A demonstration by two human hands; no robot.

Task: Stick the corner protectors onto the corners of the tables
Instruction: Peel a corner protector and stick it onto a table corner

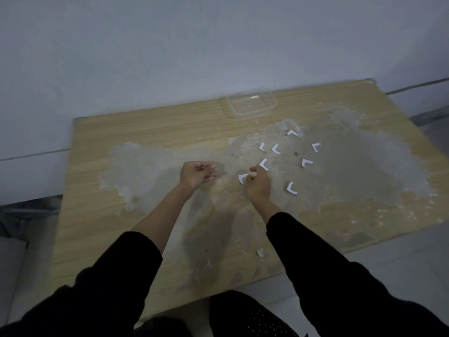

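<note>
Several white L-shaped corner protectors lie scattered on the worn wooden table, among them one just beyond my right hand and one to its right. My right hand rests on the table with its fingers curled, pinching the edge of another white corner protector. My left hand hovers a short way to the left, its fingers curled toward the thumb. Whether it holds anything small or clear is too dim to tell.
An empty clear plastic container sits at the table's far edge against the grey wall. Large grey patches show where the tabletop's surface has peeled. A small clear scrap lies near the front edge. My dark-clothed legs are below.
</note>
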